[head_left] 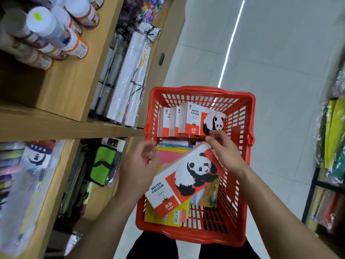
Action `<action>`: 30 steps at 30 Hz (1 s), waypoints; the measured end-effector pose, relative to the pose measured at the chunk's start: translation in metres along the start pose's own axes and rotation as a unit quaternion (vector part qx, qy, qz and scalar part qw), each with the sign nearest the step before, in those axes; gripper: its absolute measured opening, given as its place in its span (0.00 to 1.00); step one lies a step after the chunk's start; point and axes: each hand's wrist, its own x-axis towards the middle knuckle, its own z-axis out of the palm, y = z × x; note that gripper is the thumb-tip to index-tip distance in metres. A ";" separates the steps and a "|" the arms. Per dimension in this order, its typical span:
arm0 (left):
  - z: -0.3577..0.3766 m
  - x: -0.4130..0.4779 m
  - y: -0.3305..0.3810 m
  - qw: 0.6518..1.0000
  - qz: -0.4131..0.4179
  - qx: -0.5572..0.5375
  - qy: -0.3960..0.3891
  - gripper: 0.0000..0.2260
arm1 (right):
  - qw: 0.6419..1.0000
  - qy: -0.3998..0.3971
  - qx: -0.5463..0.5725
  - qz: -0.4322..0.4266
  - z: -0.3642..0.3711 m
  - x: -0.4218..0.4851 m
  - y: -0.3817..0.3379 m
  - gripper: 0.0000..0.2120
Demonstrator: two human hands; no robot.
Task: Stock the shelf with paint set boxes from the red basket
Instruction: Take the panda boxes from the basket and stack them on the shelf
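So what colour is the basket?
The basket is red, seen clearly from the head camera.

Your 1 head camera looks steeply down, close over both hands, with the shelves to their left.

White-capped tubes lie far up-left of the fingers. A green pouch sits just left; wrapped rolls above.

The white-and-orange cardboard box with a panda picture, lying tilted over the red plastic basket, reads "WATER COLOUR", "水彩" and "9024". The upright matching panda box further back carries the same words.
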 end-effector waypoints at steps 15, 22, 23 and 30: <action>0.120 0.137 0.027 0.957 0.181 0.228 -0.002 0.33 | 0.994 0.002 0.081 0.072 0.006 0.076 0.012 0.47; 0.127 0.118 0.034 0.992 0.117 0.029 -0.032 0.26 | 0.992 0.031 0.106 0.059 0.008 0.065 0.018 0.47; 0.128 0.120 0.034 0.995 0.101 0.000 -0.023 0.24 | 0.993 0.036 0.098 0.059 0.008 0.065 0.019 0.45; 0.142 0.127 0.042 0.991 0.032 -0.080 -0.103 0.27 | 0.996 0.036 0.070 0.040 0.009 0.065 0.024 0.31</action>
